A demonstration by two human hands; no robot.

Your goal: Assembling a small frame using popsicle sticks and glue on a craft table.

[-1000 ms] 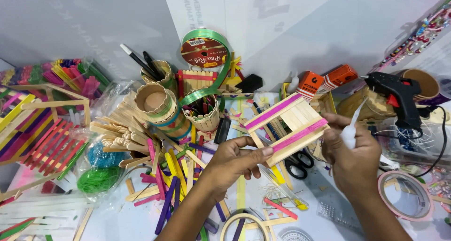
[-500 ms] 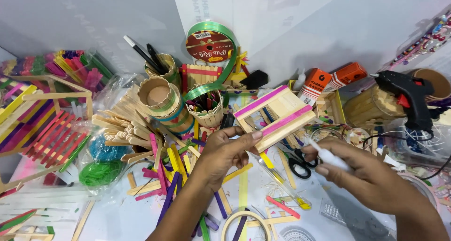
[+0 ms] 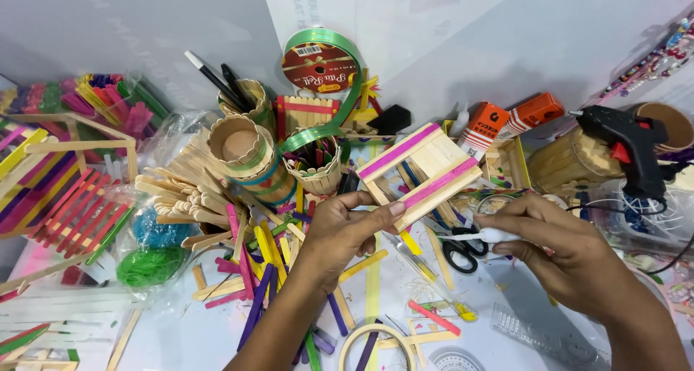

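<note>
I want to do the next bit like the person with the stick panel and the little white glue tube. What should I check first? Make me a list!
1. Left hand grips the flat panel of plain wooden craft sticks with two pink strips: ok, pinched at its lower edge.
2. Right hand holds the small white glue tube: ok.
3. Tube tip touches the panel: not ok, it points toward the panel but is apart from it.
4. Glue already on the panel: cannot tell.
5. Black-handled scissors out of the way: not ok, right under the tube.
6. Black hot glue gun away from both hands: ok, resting at the far right.
</note>
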